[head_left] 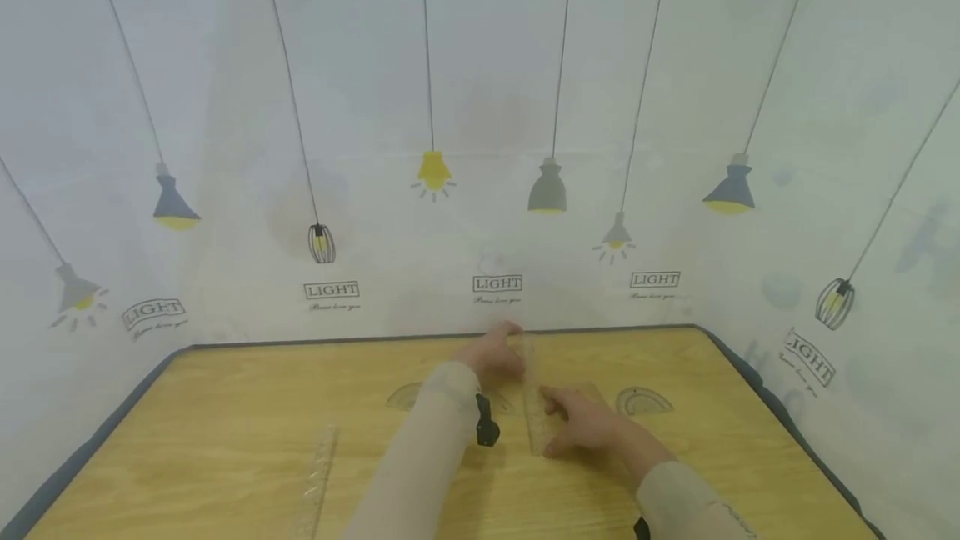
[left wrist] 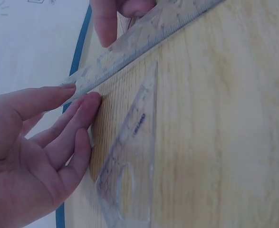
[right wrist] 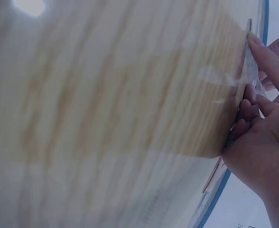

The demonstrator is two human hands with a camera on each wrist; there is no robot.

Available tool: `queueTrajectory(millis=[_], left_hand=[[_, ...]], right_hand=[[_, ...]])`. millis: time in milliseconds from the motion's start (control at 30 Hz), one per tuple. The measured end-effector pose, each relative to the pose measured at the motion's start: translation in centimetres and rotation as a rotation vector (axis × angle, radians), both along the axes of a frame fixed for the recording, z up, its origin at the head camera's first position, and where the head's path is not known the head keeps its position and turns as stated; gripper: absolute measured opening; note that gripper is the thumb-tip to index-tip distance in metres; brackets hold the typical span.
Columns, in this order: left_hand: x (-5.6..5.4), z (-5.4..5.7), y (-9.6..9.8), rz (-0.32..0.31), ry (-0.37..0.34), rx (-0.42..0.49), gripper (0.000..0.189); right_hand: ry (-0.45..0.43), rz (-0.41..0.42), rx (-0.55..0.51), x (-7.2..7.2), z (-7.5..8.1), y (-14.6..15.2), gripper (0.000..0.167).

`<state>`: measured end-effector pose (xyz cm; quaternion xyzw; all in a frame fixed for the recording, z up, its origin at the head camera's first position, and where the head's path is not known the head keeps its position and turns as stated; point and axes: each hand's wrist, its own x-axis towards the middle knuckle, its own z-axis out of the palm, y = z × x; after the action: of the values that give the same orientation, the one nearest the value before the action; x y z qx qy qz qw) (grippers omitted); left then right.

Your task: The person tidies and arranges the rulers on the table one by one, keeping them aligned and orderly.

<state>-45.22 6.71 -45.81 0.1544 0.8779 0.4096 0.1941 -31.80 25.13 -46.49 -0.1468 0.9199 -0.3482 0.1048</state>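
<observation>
A clear plastic ruler stretches away from me over the wooden table, near its middle. My left hand pinches its far end between thumb and fingers. Nearer me, my right hand grips the ruler's right side, with the thumb by the near end. In the left wrist view, the ruler looks lifted at the pinched end, and a clear set square lies close by on the table. The right wrist view shows only a thin part of the ruler beside the fingers.
A second clear ruler lies at the front left of the table. One protractor is partly hidden by my left sleeve; another protractor lies right of my right hand. A wall printed with lamps rises behind the table's dark edge.
</observation>
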Motion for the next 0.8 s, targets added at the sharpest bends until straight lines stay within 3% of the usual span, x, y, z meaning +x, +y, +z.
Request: queueTrajectory(millis=[133, 300, 500, 633, 700, 800], left_hand=[[0.4, 0.2, 0.0, -0.032, 0.013, -0.002, 0.072], [0.6, 0.1, -0.1, -0.016, -0.029, 0.054, 0.072], [0.9, 1.0, -0.8, -0.006, -0.077, 0.204, 0.084], [0.9, 1.8, -1.3, 0.016, -0.149, 0.33, 0.091], [1.1, 2.2, -1.6, 0.025, -0.182, 0.35, 0.092], [1.6, 2.9, -2.1, 0.034, -0.174, 0.317, 0.09]], right_hand=[[0.003, 0.019, -0.014, 0.0, -0.1, 0.1, 0.094], [-0.018, 0.033, -0.072, 0.0, -0.1, 0.1, 0.094], [0.024, 0.048, -0.106, -0.1, 0.1, 0.0, 0.096], [0.028, 0.056, -0.133, -0.1, 0.4, -0.1, 0.094], [0.022, 0.056, -0.137, 0.0, 0.6, -0.2, 0.092], [-0.014, 0.06, -0.175, 0.2, 0.7, -0.7, 0.091]])
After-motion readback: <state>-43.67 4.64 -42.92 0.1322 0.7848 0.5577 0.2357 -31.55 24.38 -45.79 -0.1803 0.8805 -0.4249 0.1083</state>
